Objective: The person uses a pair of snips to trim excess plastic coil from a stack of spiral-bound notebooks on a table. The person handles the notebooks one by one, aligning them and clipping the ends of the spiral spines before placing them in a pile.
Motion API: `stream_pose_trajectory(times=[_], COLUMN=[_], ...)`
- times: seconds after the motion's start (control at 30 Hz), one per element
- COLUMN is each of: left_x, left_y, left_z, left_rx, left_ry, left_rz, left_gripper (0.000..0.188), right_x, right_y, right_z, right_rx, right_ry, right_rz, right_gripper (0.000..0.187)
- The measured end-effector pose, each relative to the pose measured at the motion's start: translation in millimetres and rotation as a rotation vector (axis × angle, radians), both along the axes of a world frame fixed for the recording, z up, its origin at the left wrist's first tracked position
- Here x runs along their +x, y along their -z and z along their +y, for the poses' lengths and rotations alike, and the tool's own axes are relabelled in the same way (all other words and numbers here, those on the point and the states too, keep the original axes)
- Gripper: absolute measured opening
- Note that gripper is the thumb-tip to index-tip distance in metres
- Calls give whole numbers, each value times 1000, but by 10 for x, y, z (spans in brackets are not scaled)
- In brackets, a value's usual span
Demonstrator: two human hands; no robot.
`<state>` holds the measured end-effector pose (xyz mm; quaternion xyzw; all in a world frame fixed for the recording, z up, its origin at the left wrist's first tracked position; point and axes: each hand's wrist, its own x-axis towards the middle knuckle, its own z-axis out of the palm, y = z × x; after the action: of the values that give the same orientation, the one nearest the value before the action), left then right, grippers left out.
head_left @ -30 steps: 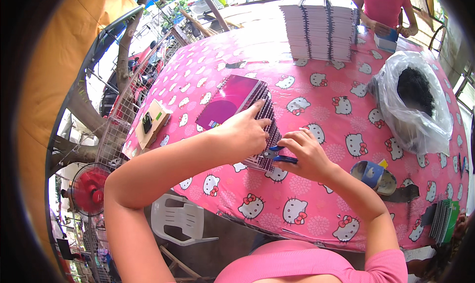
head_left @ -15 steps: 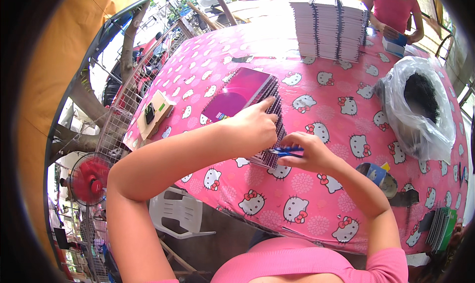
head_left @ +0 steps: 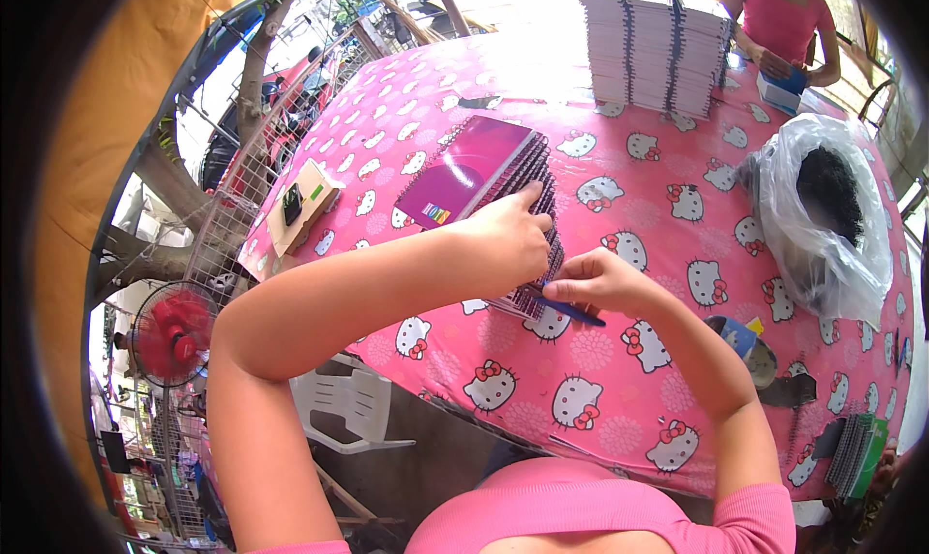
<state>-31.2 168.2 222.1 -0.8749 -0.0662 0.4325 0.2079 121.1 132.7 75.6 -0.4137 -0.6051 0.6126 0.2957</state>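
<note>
A stack of purple spiral notebooks lies tilted on the table, its dark coil bindings facing right. My left hand is closed over the coil edge, the index finger stretched along the bindings and the other fingers curled on them. My right hand grips blue-handled pliers beside the lower corner of the stack. The handles look pressed together, and the tool's tip meets the coil ends, partly hidden by my fingers.
Tall stacks of spiral-bound pages stand at the back. A person there handles a blue-and-white box. On the right sit a plastic bag of black coils, a tape roll and green notebooks. A phone rests on cardboard at left.
The pliers' handles have gone from spread to close together, and the tool has turned slightly in my right hand. My left hand stays on the coils. The whole view has shifted slightly.
</note>
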Motion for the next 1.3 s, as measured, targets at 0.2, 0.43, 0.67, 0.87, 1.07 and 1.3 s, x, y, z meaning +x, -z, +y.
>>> stream_pose_trajectory(times=[0.2, 0.43, 0.67, 0.87, 1.07, 1.3], left_x=[-36, 8, 7, 26, 64, 55], left_y=[7, 18, 88, 101, 105, 148], left_z=[6, 12, -25, -1, -33, -60], left_rx=[-22, -7, -2, 24, 42, 57], left_ry=[8, 7, 13, -6, -12, -28], left_rz=[-54, -22, 21, 104, 103, 72], left_gripper=[19, 18, 35, 37, 39, 50], right_x=[-10, 32, -27, -118, 8, -67], right_y=[139, 62, 180, 325, 80, 340], right_z=[-238, -3, -182, -187, -42, -223], right_rx=[1060, 60, 666, 1081, -319, 1018], right_ry=[326, 12, 153, 337, -33, 313], right_rz=[-373, -16, -236, -387, 140, -324], right_gripper=[46, 36, 43, 46, 38, 44])
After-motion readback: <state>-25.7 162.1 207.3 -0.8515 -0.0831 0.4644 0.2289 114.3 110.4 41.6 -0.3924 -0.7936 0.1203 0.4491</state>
